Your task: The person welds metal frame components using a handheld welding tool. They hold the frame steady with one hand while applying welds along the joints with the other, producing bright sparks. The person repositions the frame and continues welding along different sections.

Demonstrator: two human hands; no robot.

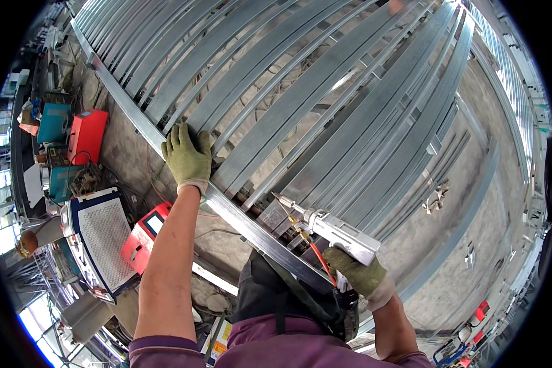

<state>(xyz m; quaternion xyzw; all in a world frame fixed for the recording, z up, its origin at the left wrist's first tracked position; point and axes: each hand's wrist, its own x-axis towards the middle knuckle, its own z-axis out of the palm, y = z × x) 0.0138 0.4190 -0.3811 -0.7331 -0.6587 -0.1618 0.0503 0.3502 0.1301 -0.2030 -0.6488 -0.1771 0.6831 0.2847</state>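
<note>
In a green work glove, my left hand lies with fingers spread on the near edge rail of a large galvanized steel frame. Long flat metal slats run away from that rail, side by side with gaps between some of them. My right hand, also gloved, is wrapped round a silver handheld welding gun. The gun's pointed nozzle aims left, over the slat ends near the rail; I cannot tell whether it touches metal. A brass fitting and an orange hose hang along its near side.
Left of the frame stand a red machine, a second red box with a screen, a white-and-blue unit with a perforated panel and a teal box. Cables trail between them. Crumpled gloves and a long metal strip lie right.
</note>
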